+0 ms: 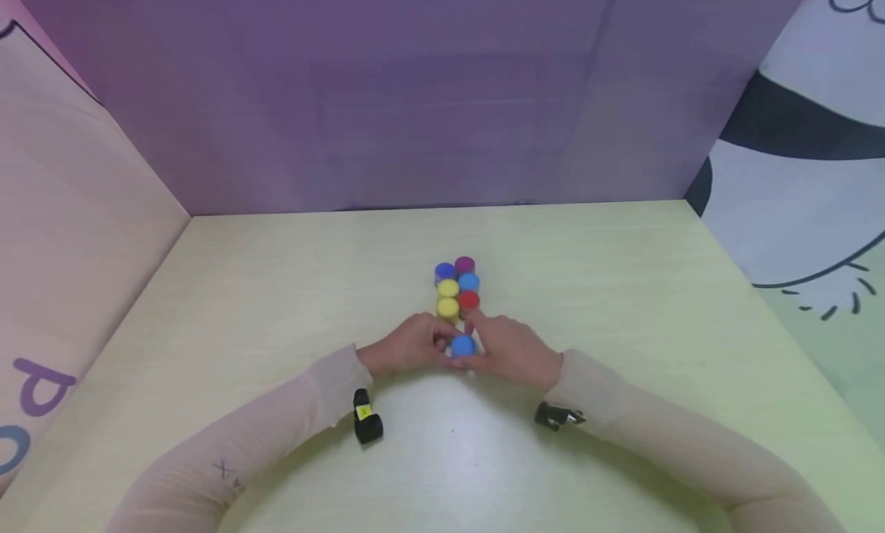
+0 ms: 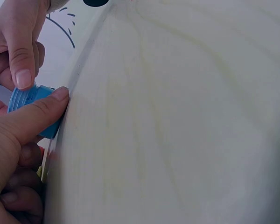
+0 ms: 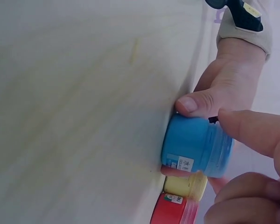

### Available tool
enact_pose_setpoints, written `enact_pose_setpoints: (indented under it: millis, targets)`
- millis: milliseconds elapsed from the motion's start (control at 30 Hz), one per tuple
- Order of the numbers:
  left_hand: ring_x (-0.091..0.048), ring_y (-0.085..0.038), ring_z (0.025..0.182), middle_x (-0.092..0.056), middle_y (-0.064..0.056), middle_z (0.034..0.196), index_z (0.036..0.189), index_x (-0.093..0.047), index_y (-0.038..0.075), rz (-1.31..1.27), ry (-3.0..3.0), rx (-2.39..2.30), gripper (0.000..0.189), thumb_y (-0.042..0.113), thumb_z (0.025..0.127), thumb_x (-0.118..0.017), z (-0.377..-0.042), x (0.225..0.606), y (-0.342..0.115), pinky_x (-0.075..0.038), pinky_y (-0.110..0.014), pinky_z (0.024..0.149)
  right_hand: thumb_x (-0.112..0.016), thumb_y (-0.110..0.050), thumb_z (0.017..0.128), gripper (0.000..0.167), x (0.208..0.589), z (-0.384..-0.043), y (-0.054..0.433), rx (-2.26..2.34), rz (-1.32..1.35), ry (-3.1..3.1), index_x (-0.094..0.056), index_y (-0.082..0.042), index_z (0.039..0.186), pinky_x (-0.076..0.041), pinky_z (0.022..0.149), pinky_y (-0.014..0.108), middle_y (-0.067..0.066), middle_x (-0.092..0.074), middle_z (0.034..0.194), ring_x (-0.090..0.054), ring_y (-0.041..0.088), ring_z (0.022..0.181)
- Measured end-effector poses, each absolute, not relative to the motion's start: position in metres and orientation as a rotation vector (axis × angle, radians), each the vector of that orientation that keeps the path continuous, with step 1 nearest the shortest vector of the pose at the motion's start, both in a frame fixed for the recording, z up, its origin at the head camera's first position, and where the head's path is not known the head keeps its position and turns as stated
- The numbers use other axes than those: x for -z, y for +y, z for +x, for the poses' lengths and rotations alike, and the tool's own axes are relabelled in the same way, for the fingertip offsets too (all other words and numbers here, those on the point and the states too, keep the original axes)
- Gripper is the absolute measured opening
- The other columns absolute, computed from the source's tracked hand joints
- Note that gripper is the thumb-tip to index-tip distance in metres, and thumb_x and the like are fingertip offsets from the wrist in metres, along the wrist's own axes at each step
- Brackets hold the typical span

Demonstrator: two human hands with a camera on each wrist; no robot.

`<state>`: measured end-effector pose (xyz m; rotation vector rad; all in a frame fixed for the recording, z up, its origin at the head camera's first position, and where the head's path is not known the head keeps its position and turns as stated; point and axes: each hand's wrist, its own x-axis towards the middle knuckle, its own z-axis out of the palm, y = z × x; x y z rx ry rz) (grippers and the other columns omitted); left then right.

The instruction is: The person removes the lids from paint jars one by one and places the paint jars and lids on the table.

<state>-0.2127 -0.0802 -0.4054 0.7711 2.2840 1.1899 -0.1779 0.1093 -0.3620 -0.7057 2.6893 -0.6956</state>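
A small blue jar point(image 1: 463, 345) with a ridged blue lid stands on the table between both hands. My left hand point(image 1: 409, 344) grips its lower body, the thumb laid along the side in the left wrist view. From the other side my right hand point(image 1: 515, 350) pinches the lid point(image 3: 220, 154) between thumb and fingers. A printed label shows on the jar's body point(image 3: 189, 140) in the right wrist view. Just beyond the hands are a yellow jar point(image 1: 448, 310) and a red jar point(image 1: 469, 300).
Behind those two, another yellow jar point(image 1: 448, 288), a light blue jar point(image 1: 469, 282), a dark blue jar point(image 1: 445, 272) and a purple jar point(image 1: 465, 265) make two close columns. A purple panel point(image 1: 442, 118) rises at the table's far edge, with printed panels at both sides.
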Motion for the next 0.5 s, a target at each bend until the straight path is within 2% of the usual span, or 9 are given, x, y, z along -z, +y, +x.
enact_pose_setpoints:
  millis: [167, 400, 500]
  targets:
    - [-0.045, -0.014, 0.059, -0.048, -0.001, 0.056, 0.098, -0.074, 0.021, 0.764, 2.281, -1.190, 0.023, 0.024, 0.075, -0.080, -0.2131, 0.4058, -0.0803, -0.035, -0.023, 0.057, -0.073, -0.025, 0.083, 0.041, 0.3616, -0.1812, 0.1127, 0.686, -0.803, 2.670, -0.051, -0.006, 0.112, -0.037, 0.050, 0.020, -0.003, -0.047, 0.062, -0.044, 0.009, 0.055]
    - [-0.043, -0.012, 0.054, -0.046, 0.000, 0.053, 0.081, -0.072, 0.018, 0.773, 2.286, -1.191, 0.014, 0.025, 0.073, -0.082, -0.2146, 0.4070, -0.0792, -0.035, -0.022, 0.056, -0.071, -0.017, 0.085, 0.037, 0.3603, -0.1865, 0.1175, 0.737, -0.975, 2.601, -0.054, -0.007, 0.116, -0.034, 0.051, 0.018, -0.006, -0.042, 0.059, -0.040, 0.006, 0.053]
    - [-0.044, -0.012, 0.054, -0.047, 0.000, 0.054, 0.083, -0.072, 0.017, 0.772, 2.282, -1.191, 0.014, 0.023, 0.074, -0.081, -0.2152, 0.4079, -0.0793, -0.035, -0.022, 0.056, -0.072, -0.019, 0.084, 0.040, 0.3605, -0.1867, 0.1193, 0.778, -0.958, 2.562, -0.053, -0.010, 0.117, -0.033, 0.050, 0.018, -0.006, -0.039, 0.058, -0.039, 0.006, 0.052]
